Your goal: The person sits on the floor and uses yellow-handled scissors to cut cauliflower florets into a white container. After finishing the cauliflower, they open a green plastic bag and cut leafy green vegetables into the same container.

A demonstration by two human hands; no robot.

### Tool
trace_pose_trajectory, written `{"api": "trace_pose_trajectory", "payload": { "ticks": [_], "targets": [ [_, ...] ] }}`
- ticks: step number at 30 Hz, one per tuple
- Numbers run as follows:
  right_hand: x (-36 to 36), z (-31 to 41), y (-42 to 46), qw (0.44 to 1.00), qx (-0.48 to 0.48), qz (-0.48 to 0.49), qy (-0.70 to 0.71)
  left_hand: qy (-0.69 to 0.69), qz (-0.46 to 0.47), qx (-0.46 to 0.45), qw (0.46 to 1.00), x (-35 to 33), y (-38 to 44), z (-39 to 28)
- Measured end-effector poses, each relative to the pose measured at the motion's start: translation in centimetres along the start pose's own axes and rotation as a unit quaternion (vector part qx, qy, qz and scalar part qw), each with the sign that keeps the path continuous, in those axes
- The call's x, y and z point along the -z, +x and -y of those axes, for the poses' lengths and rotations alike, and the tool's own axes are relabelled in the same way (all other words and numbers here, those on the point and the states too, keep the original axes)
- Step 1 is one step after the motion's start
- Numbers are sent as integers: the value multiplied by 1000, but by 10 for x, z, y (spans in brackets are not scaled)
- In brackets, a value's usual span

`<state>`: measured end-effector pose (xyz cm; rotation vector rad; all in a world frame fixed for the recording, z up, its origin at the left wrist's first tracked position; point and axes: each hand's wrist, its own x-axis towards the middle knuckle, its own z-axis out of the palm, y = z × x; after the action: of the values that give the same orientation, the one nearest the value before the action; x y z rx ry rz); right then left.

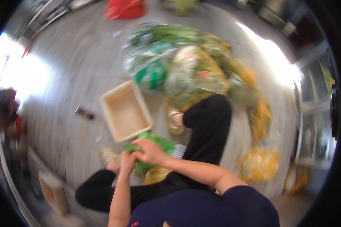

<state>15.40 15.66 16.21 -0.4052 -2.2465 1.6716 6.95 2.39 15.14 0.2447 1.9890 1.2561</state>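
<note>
My hands meet over a bunch of green leaves (pixel 162 143), which looks like a leafy vegetable, though motion blur hides its detail. My left hand (pixel 127 162) grips its near left side. From the right, my right hand (pixel 151 151) reaches across with bent fingers closed on the leaves. Just beyond them, on the floor, sits a cream rectangular plastic tub (pixel 128 110) with nothing in it. Below the leaves, between my legs, lies yellow bag material (pixel 156 175), partly hidden by my right forearm.
Clear and green plastic bags (pixel 150 75) of vegetables are heaped ahead. Yellow mesh bags (pixel 260 119) trail down the right to a yellow plastic bag (pixel 261 163). A phone-like dark object (pixel 84 113) lies left of the tub. A red bag (pixel 125 9) stands farther off.
</note>
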Motion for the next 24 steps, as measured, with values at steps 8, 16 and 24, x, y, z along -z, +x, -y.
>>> {"api": "trace_pose_trajectory", "payload": {
  "ticks": [8,16,24],
  "targets": [
    [-24,-48,-5,974,-96,189,-80,77,-41,0,996,1,-15,31],
    [-44,-95,9,969,-127,193,-83,28,-188,-56,980,-18,4,69],
    [-48,-83,21,949,-240,204,-22,131,-196,-137,962,-14,24,88]
  ]
}}
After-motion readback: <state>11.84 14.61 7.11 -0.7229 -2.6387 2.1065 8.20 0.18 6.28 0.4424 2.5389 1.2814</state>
